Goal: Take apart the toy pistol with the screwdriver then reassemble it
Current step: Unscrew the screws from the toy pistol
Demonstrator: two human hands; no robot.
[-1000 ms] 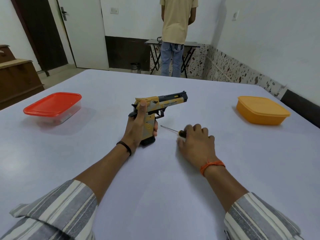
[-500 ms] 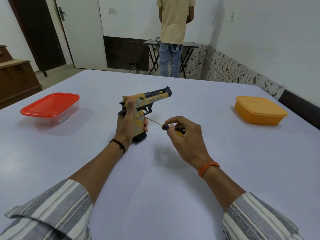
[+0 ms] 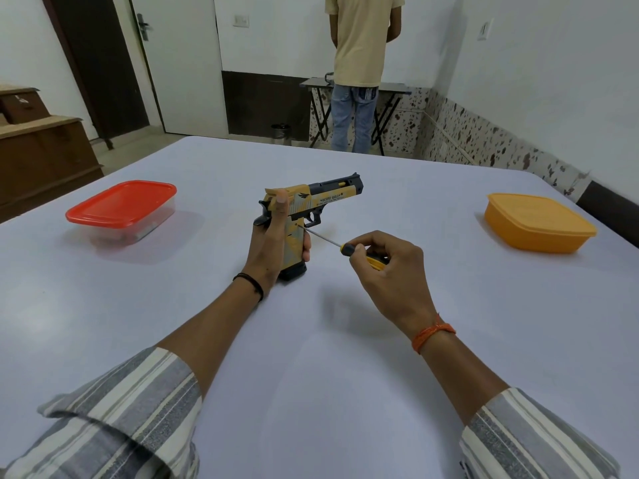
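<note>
A yellow and black toy pistol [image 3: 313,200] stands upright on its grip on the white table [image 3: 311,357], barrel pointing right. My left hand [image 3: 273,243] is wrapped around the grip, thumb up along the rear of the slide. My right hand [image 3: 390,267] holds a small screwdriver [image 3: 340,245] with a black and yellow handle. Its thin metal shaft points up-left and its tip touches the upper part of the grip, just behind the trigger guard.
A clear box with a red lid [image 3: 122,210] sits at the left of the table. An orange lidded box [image 3: 537,223] sits at the right. Beyond the far edge a person [image 3: 359,70] stands at a small folding table [image 3: 352,88]. A wooden cabinet [image 3: 38,157] is at far left.
My right hand picked the screwdriver up off the table and brought its tip to the pistol's grip. My left hand kept the pistol upright.
</note>
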